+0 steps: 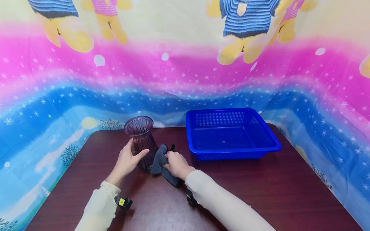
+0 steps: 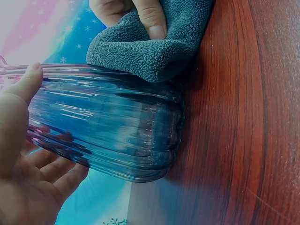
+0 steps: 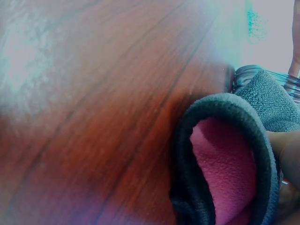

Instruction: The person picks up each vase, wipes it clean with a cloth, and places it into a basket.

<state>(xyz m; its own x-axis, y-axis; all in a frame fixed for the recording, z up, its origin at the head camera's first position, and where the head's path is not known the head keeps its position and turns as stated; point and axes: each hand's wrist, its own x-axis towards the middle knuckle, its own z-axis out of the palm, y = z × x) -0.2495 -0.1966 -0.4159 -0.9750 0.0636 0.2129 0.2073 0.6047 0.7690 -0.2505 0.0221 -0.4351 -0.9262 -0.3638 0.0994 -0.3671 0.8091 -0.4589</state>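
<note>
A ribbed, purplish clear glass vase (image 1: pixel 144 141) with a flared rim stands on the table, left of centre. My left hand (image 1: pixel 126 161) holds its side, thumb on the near face and fingers around the far side. A dark grey fleecy cloth (image 1: pixel 158 162) is bunched in my right hand (image 1: pixel 177 165), which pinches it against the vase's right side, low on the body. In the left wrist view the cloth (image 2: pixel 140 54) lies along the vase wall (image 2: pixel 108 122) near the base. The right wrist view shows a loose fold of cloth (image 3: pixel 225 168) with a pink underside.
On the right at the back of the dark red-brown wooden table (image 1: pixel 240 192) sits a blue plastic basket (image 1: pixel 234 150) with slotted walls. A printed curtain (image 1: pixel 179 77) with snowflakes and bears hangs behind and along both sides of the table.
</note>
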